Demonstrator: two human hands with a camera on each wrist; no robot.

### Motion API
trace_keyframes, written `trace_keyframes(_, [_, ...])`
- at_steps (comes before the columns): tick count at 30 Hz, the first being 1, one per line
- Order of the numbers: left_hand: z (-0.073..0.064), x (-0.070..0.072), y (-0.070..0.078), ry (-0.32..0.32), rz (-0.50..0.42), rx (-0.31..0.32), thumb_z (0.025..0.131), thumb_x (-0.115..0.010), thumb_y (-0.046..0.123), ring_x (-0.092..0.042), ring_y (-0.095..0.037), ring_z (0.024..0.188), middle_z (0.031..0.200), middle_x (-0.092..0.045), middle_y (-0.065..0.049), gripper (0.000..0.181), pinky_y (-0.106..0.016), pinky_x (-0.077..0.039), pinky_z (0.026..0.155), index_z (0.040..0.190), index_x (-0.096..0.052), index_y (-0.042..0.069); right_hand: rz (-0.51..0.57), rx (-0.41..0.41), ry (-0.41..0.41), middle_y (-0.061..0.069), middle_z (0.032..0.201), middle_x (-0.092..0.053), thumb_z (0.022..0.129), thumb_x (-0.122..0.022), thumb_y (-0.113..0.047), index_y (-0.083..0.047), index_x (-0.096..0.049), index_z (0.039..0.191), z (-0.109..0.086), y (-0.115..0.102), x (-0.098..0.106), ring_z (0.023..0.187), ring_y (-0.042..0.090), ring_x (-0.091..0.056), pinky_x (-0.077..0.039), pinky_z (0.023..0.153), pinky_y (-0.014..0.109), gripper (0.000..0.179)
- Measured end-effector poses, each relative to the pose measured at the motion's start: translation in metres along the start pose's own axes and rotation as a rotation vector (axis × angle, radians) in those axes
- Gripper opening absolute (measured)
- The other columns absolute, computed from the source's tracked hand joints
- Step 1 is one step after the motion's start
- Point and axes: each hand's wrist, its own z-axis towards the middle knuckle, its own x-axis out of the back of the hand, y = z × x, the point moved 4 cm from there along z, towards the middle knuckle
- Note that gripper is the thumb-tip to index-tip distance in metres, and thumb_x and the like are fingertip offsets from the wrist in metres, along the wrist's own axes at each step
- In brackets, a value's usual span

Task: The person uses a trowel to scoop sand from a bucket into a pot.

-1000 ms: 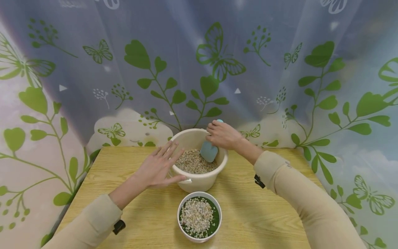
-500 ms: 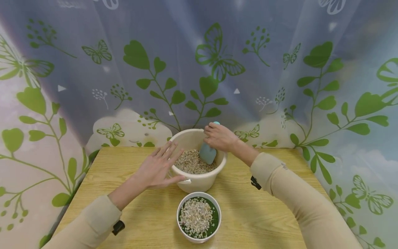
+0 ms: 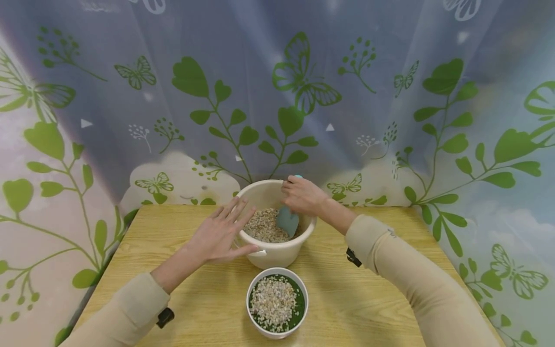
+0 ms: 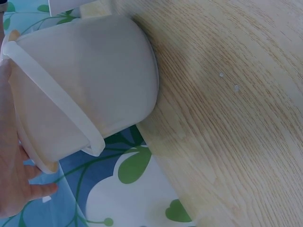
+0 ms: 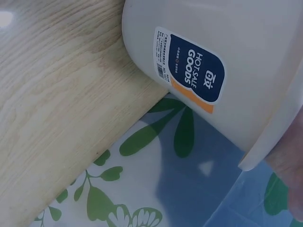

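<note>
Head view, one cream bucket (image 3: 277, 259) of gravel (image 3: 262, 226) on one wooden table (image 3: 208, 299), one blue scoop (image 3: 288, 221) tilted inside it, right hand (image 3: 305, 195) gripping its handle (image 3: 298, 177), fingers curled, left hand (image 3: 218, 236) at the bucket's rim, fingers spread, one smaller gravel-topped white pot (image 3: 277, 334) in front.

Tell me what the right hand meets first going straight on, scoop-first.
The scoop in the right hand points down at the grains, so those come first; its tip looks sunk in. Bucket next, probably; depth unclear.
</note>
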Motion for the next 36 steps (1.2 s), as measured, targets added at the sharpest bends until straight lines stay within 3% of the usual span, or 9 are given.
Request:
trace_keyframes(6, [0.0, 0.0, 0.001, -0.001, 0.002, -0.002, 0.093, -0.053, 0.079, -0.029, -0.04, 0.162, 0.174, -0.028, -0.019, 0.1, -0.058, -0.043, 0.124, 0.166, -0.034, 0.014, 0.075, -0.016, -0.025, -0.001, 0.116, -0.078, 0.09, -0.073, -0.059, -0.022, -0.079, 0.109, 0.003, -0.004, 0.0, 0.106, 0.018, -0.063, -0.042, 0.09, 0.035, 0.042])
trace_keyframes(16, [0.0, 0.0, 0.001, 0.0, 0.012, -0.001, 0.094, -0.054, 0.078, -0.03, -0.04, 0.162, 0.174, -0.028, -0.019, 0.1, -0.058, -0.044, 0.123, 0.166, -0.034, 0.013, 0.107, -0.03, -0.055, -0.001, 0.119, -0.077, 0.09, -0.071, -0.063, -0.025, -0.078, 0.112, 0.003, -0.007, 0.002, 0.108, 0.018, -0.064, -0.043, 0.092, 0.034, 0.044])
trace_keyframes(36, [-0.001, 0.001, 0.002, 0.014, 0.012, -0.003, 0.093, -0.053, 0.079, -0.03, -0.04, 0.162, 0.174, -0.029, -0.019, 0.102, -0.057, -0.044, 0.123, 0.167, -0.032, 0.011, 0.208, -0.044, 0.01, -0.003, 0.109, -0.077, 0.089, -0.07, -0.064, -0.025, -0.078, 0.106, -0.002, -0.012, 0.005, 0.105, 0.018, -0.064, -0.045, 0.094, 0.036, 0.043])
